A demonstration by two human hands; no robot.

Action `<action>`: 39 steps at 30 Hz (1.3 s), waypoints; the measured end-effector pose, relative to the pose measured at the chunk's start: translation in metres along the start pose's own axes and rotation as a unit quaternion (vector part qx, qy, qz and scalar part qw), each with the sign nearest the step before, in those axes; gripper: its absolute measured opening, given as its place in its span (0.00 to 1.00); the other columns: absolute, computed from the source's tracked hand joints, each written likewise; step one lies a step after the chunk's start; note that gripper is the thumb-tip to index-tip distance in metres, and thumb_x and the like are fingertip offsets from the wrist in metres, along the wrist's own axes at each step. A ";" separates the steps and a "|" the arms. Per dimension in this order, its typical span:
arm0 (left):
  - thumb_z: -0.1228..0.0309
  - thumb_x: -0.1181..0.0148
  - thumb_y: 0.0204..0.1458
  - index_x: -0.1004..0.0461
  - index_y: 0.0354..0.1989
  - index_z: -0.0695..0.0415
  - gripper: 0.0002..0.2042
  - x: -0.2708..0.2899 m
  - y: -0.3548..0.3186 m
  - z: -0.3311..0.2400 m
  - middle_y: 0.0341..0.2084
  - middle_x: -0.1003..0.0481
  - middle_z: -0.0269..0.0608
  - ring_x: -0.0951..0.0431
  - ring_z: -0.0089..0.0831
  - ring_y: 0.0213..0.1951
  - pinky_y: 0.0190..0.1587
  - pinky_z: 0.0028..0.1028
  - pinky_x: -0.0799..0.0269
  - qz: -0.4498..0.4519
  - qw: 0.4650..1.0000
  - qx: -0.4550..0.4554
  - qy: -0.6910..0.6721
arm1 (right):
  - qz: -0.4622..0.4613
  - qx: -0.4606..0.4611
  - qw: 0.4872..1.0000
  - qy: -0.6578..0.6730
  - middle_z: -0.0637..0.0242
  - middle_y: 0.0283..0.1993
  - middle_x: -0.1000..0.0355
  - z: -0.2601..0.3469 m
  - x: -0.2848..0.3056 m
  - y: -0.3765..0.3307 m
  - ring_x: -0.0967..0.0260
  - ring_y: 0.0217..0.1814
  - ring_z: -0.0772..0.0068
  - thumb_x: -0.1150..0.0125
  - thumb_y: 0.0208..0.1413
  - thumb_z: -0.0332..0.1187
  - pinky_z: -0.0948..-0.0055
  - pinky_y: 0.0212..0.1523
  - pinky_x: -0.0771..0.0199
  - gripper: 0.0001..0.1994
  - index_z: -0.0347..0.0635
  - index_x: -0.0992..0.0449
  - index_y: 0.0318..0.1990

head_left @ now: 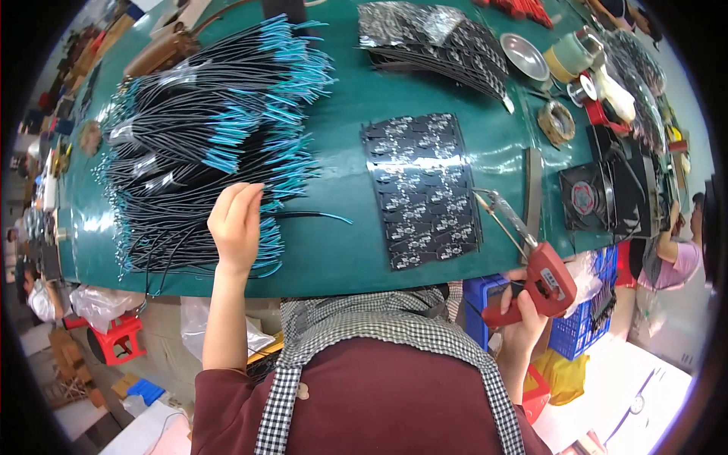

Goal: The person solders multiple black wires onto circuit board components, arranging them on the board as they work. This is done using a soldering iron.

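Observation:
My left hand (236, 224) is raised over the near right part of the wire bundles, its fingers pressed together. Whatever its fingertips may hold cannot be made out. Beneath it lie many black cables (189, 208) with blue stripped ends. A pair of black wires (311, 215) with blue tips sticks out to the right of the hand. My right hand (525, 317) is closed around the handle of a red soldering gun (550, 280). Its metal tip points up and left, by the right edge of a black circuit board panel (421, 189) with pale components, which lies flat.
A stack of black panels (436, 45) sits at the back. To the right are a metal dish (525, 57), a solder spool (582, 89), a tape roll (556, 123), a grey bar (533, 193) and a black fan box (588, 199). Blue crates (580, 326) stand below the table edge.

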State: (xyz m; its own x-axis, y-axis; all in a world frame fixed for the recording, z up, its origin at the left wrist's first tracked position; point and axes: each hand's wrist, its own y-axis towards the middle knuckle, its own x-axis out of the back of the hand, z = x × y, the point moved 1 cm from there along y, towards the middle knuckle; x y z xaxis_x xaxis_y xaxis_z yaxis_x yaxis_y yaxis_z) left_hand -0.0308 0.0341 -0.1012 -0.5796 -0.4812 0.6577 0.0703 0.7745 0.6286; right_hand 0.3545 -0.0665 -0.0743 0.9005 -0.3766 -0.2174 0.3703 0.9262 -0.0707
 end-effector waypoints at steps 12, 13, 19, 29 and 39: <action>0.78 0.40 0.38 0.28 0.31 0.58 0.10 -0.075 -0.042 -0.107 0.22 0.30 0.36 0.28 0.29 0.20 0.20 0.26 0.35 0.219 0.962 -0.144 -0.072 | 0.000 -0.095 0.995 0.038 0.52 0.43 0.30 -0.023 0.016 -0.013 0.33 0.26 0.70 0.38 0.47 0.31 0.68 0.35 0.30 0.28 0.32 0.40 0.55; 0.79 0.40 0.39 0.29 0.32 0.58 0.09 -0.076 -0.046 -0.107 0.23 0.30 0.36 0.28 0.30 0.21 0.21 0.27 0.34 0.240 0.965 -0.089 -0.064 | -0.022 -0.106 0.993 0.044 0.53 0.43 0.31 -0.028 0.018 -0.010 0.35 0.27 0.71 0.39 0.48 0.33 0.62 0.45 0.29 0.28 0.33 0.41 0.55; 0.78 0.44 0.45 0.32 0.33 0.58 0.07 -0.086 -0.038 -0.115 0.30 0.29 0.39 0.26 0.39 0.27 0.26 0.33 0.31 0.223 0.973 -0.004 -0.055 | -0.005 -0.050 0.995 0.090 0.52 0.42 0.31 -0.046 0.012 0.034 0.35 0.27 0.69 0.42 0.51 0.32 0.54 0.65 0.48 0.25 0.31 0.40 0.54; 0.76 0.45 0.49 0.34 0.36 0.59 0.06 -0.105 -0.023 -0.121 0.34 0.33 0.44 0.26 0.44 0.32 0.30 0.37 0.28 0.197 0.976 0.075 -0.056 | 0.098 -0.068 0.980 0.156 0.53 0.44 0.31 -0.055 -0.005 0.064 0.34 0.30 0.68 0.42 0.52 0.31 0.55 0.63 0.44 0.25 0.35 0.41 0.57; 0.75 0.53 0.56 0.36 0.37 0.61 0.04 -0.100 0.008 -0.092 0.32 0.33 0.50 0.27 0.47 0.29 0.30 0.39 0.30 0.142 0.959 0.215 -0.120 | 0.132 -0.074 0.969 0.197 0.54 0.44 0.30 -0.053 -0.014 0.115 0.30 0.37 0.64 0.45 0.55 0.30 0.51 0.63 0.45 0.23 0.37 0.42 0.57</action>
State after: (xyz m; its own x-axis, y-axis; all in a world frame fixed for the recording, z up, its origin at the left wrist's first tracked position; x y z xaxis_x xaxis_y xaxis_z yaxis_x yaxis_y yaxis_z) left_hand 0.1022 0.0511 -0.1237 -0.7605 -0.1584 0.6297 -0.0592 0.9827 0.1757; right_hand 0.3725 0.0461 -0.1307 0.7912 -0.1176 -0.6001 0.0754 0.9926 -0.0950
